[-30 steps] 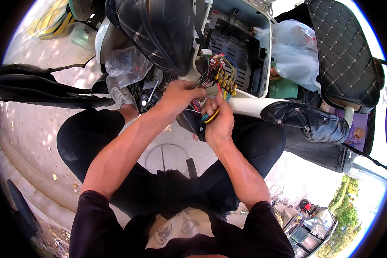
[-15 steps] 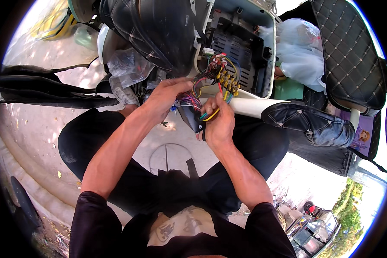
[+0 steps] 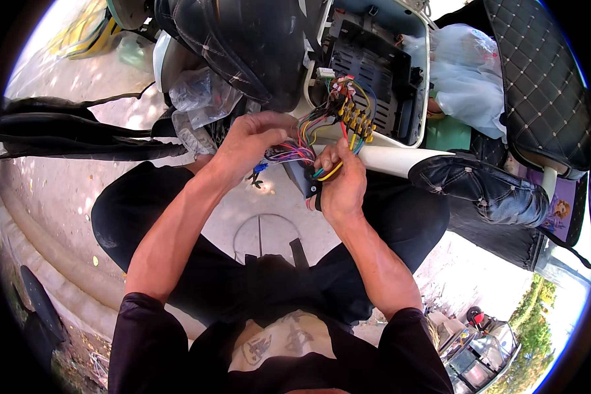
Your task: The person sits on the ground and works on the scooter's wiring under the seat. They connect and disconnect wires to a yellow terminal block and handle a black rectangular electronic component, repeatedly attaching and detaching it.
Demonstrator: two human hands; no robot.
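A bundle of coloured wires (image 3: 303, 150) spills from the opened body of a scooter-like vehicle in front of me. My left hand (image 3: 251, 143) is at the bundle's left side, its fingers bent round purple and pink wires; the fingertips are partly hidden. Red, yellow and green wires are pinched between the thumb and fingers of my right hand (image 3: 343, 182). Just above it is a row of yellow-capped terminals (image 3: 356, 122). Below the wires, a dark box (image 3: 303, 180) shows partly behind my right hand. A small blue connector (image 3: 261, 168) dangles under my left hand.
A black slotted compartment (image 3: 368, 65) lies open beyond the wires, with a white tube (image 3: 391, 161) along its near side. Black quilted seats (image 3: 542, 85) and plastic bags (image 3: 467, 72) are at the right. My knees flank the concrete ground (image 3: 256, 230).
My left hand has drawn slightly left from the bundle, and more of the wires and the blue connector show. My right hand keeps its pinch. The whole view has shifted a little.
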